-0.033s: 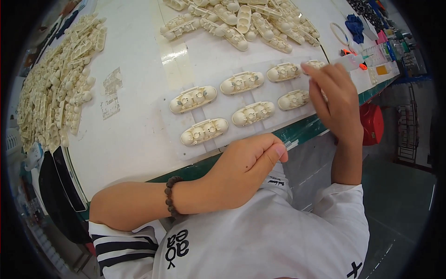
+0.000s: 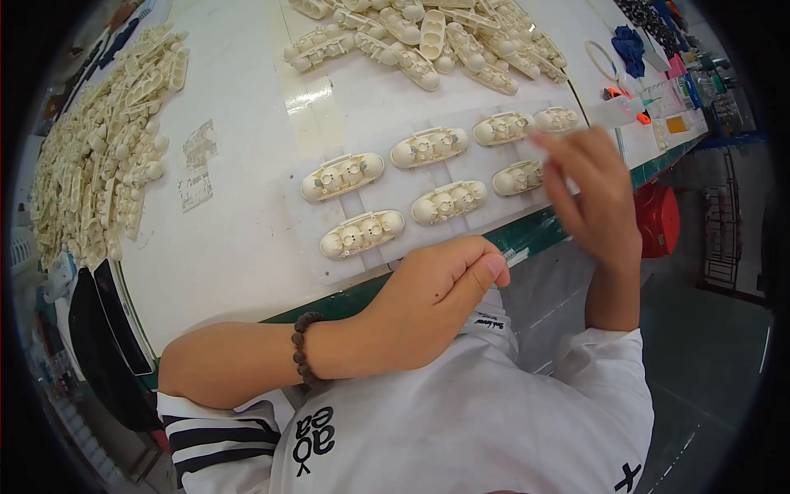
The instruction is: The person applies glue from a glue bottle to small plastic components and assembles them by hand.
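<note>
Two rows of cream plastic pieces with rounded domes lie on a pale translucent board. Small greyish bits show on some of the back-row pieces. My right hand hovers over the board's right end, fingers bent and smeared by motion. Its fingertips are close to the front-row piece and the far right back-row piece; whether they hold anything is unclear. My left hand is closed in front of the table edge, thumb pressed against the curled fingers. What it holds, if anything, is hidden.
Heaps of similar cream parts lie at the back and far left. On the right are a clear bottle with a needle tip, a blue cloth and a ring. A red stool stands beyond the edge.
My right hand has shifted slightly nearer to me, uncovering the far right back-row piece. My left hand has stayed in place.
</note>
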### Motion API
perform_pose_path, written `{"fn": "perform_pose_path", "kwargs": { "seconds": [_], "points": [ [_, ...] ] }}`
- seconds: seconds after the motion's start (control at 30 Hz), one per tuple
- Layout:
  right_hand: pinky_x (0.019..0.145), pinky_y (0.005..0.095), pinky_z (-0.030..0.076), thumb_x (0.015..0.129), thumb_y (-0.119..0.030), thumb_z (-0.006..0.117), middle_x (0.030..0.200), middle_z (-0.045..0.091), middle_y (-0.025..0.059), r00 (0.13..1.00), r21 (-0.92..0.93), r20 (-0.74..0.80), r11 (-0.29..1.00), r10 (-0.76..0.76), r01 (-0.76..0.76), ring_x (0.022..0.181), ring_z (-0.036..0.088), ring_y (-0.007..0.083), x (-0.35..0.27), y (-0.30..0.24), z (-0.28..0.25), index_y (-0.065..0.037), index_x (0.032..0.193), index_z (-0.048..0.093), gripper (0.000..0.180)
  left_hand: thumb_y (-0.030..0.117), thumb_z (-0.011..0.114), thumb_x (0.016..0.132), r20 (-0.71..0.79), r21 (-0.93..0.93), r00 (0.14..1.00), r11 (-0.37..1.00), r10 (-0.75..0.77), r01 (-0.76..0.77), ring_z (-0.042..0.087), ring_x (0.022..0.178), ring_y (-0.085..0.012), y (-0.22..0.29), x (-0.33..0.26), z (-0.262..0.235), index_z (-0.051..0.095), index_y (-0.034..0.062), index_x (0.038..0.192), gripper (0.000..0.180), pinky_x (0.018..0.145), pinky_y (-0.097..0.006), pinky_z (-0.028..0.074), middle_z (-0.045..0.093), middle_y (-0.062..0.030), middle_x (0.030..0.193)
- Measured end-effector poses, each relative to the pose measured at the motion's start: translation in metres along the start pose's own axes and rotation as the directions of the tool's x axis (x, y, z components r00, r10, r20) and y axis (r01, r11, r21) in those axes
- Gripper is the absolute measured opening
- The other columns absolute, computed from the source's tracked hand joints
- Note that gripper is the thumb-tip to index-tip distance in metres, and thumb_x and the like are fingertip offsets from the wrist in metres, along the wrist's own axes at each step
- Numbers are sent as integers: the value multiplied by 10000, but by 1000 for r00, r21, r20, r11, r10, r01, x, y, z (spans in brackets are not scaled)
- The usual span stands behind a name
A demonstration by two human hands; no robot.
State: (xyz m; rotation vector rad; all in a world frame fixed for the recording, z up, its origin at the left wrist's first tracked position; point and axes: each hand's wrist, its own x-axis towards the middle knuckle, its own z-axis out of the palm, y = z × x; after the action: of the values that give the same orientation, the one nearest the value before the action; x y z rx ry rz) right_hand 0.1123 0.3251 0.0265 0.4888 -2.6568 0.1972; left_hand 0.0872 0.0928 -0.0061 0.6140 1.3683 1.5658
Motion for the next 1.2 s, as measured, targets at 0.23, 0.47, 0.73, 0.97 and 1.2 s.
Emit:
{"fn": "perform_pose_path", "kwargs": {
  "seconds": [0.23,0.47,0.73,0.97,1.2],
  "points": [
    [526,303,416,614,-53,707,819,627,43,968,194,-97,949,-233,248,645,551,184,-17,-35,-4,-13,974,693,362,268,409,1033,-13,-46,998,997,-61,61,401,691,-39,6,0,1,593,31,978,305,596,-194,352,474,44,750],
    [506,269,384,595,-151,720,785,623,24,945,131,-162,943,-284,306,637,538,152,-25,-36,6,-23,944,702,372,260,419,1030,-48,-9,999,1000,14,-14,407,702,-44,-2,-1,5,593,31,986,291,610,-201,367,489,41,769],
    [516,266,355,644,-157,741,805,622,4,907,65,-343,958,-243,281,673,495,139,-37,-39,20,-40,935,704,317,148,479,991,-70,281,931,903,358,-326,498,732,-133,-8,2,6,587,-4,1031,190,654,-265,420,573,-54,836],
    [541,269,348,685,-179,748,857,617,-3,877,27,-410,958,-250,285,743,470,142,-43,-40,23,-50,949,692,300,70,589,898,37,526,851,714,523,-462,551,663,-288,-4,-1,7,542,-21,1053,185,544,-361,457,546,-123,818],
    [622,338,401,760,-36,696,867,585,51,868,-100,-492,986,69,-135,792,525,210,-35,7,9,-36,908,684,149,-19,620,853,131,594,829,626,543,-504,582,642,-250,-8,-5,10,586,-34,1046,196,560,-321,471,589,-133,812]
  ]
}}
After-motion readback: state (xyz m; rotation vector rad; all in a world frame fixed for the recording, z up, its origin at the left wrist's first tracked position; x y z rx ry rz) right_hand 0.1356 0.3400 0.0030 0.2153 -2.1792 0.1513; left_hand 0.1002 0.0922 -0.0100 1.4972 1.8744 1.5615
